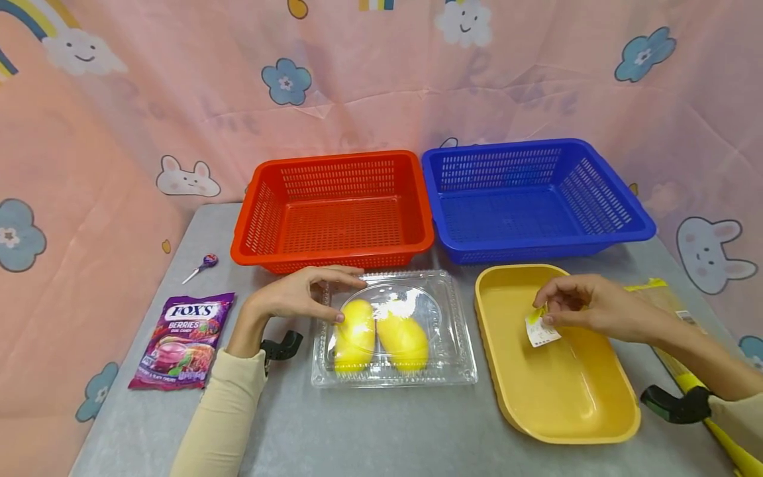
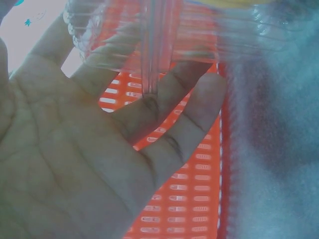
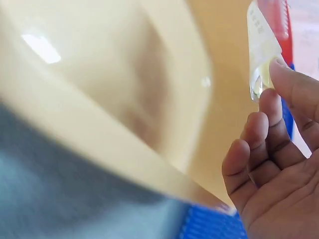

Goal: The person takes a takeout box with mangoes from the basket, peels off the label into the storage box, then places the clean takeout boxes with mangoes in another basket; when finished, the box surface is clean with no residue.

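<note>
My left hand (image 1: pixel 298 291) rests at the back left corner of a clear plastic clamshell box (image 1: pixel 453 358), its thumb on the lid. In the left wrist view the fingers (image 2: pixel 169 144) stretch out loosely by the box's ribbed edge. Inside the closed box lie two yellow mangoes (image 1: pixel 356 338). My right hand (image 1: pixel 578 301) is over a yellow tray (image 1: pixel 507 377). Between thumb and fingertips it pinches a small white printed paper label (image 1: pixel 541 331) with a yellow part. The right wrist view shows this label (image 3: pixel 261 40) partly curled.
A red basket (image 1: pixel 340 258) and a blue basket (image 1: pixel 536 245) stand at the back. At left lie a purple Fox's candy bag (image 1: pixel 185 341) and a lollipop (image 1: pixel 207 261). A yellow-edged clear package (image 1: pixel 673 298) lies at right, partly behind the right arm.
</note>
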{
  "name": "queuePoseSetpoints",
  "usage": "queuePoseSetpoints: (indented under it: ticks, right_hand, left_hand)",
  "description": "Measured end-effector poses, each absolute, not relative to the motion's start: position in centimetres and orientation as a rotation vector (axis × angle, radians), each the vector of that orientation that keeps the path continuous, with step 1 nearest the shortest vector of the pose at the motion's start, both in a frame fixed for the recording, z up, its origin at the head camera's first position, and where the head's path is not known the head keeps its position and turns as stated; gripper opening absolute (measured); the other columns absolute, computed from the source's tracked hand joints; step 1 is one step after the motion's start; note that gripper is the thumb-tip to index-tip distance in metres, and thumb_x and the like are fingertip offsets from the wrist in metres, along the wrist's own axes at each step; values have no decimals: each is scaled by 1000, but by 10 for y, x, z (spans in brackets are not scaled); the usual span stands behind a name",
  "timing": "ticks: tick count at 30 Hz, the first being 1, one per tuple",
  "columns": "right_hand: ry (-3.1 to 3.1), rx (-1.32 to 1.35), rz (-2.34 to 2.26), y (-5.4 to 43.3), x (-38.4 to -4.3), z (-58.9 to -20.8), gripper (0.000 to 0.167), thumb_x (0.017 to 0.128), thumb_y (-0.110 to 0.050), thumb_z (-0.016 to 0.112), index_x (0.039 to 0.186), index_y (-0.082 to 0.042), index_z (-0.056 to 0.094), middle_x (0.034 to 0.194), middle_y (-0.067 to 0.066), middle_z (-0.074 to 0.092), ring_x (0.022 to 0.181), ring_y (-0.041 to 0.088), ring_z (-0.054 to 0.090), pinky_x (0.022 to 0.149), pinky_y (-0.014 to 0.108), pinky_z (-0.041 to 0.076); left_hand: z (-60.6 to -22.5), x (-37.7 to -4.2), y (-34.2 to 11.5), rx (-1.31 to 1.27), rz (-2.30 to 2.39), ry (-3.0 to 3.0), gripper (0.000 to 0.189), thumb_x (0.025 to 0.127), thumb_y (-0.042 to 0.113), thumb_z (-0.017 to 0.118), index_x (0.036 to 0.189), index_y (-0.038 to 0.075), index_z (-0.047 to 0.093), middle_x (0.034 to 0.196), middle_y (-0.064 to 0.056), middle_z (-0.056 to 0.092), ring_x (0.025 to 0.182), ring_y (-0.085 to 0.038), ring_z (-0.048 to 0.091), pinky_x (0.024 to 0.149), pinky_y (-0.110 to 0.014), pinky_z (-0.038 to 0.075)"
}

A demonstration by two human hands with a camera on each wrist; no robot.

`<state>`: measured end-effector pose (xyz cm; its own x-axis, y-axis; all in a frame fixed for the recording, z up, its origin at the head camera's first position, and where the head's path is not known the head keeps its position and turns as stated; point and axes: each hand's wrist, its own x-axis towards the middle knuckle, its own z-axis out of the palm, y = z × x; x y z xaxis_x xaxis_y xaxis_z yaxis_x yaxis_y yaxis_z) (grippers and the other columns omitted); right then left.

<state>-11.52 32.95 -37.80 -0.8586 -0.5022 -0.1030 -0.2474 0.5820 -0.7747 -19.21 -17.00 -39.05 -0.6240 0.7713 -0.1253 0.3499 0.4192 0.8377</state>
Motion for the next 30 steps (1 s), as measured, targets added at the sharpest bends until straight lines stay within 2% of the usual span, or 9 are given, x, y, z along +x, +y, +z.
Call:
queuePoseSetpoints:
  ticks: [3, 8, 15, 23, 30]
  right_hand:
    - [2470, -672, -1190, 324, -113, -388, 18, 91, -6, 74, 107, -10, 69, 81, -2, 62, 72, 13, 57, 61, 23, 48]
    - [2428, -720, -1228, 314, -111, -396, 19, 89, -5, 75, 106, -10, 68, 78, -2, 60, 69, 12, 55, 58, 24, 45]
    - [2391, -763, -1246, 301, -111, -406, 19, 88, -5, 76, 105, -8, 67, 77, 1, 59, 68, 11, 55, 57, 22, 45]
    - [2387, -760, -1232, 294, -113, -414, 22, 86, -6, 79, 104, -9, 67, 77, 2, 59, 65, 10, 52, 55, 22, 43]
    - [2390, -713, -1180, 292, -115, -413, 22, 85, -8, 80, 103, -9, 67, 78, 0, 58, 67, 9, 53, 56, 21, 44]
  left_hand:
    - [-390, -192, -170, 944, 1119, 2174, 59, 84, 19, 82, 139, 23, 64, 158, -7, 48, 112, -39, 52, 79, -31, 51]
    - [-390, -192, -170, 938, 1119, 2173, 59, 84, 19, 82, 140, 24, 63, 159, -6, 46, 115, -35, 52, 81, -32, 51]
    - [-390, -191, -170, 946, 1132, 2168, 58, 84, 18, 82, 140, 21, 63, 158, -8, 48, 110, -37, 52, 80, -32, 51]
    - [-391, -191, -170, 935, 1127, 2166, 59, 85, 19, 82, 140, 21, 63, 157, -8, 48, 104, -27, 53, 79, -31, 51]
    - [-391, -191, -171, 927, 1125, 2169, 59, 85, 20, 81, 140, 22, 63, 158, -7, 47, 111, -25, 52, 82, -34, 51]
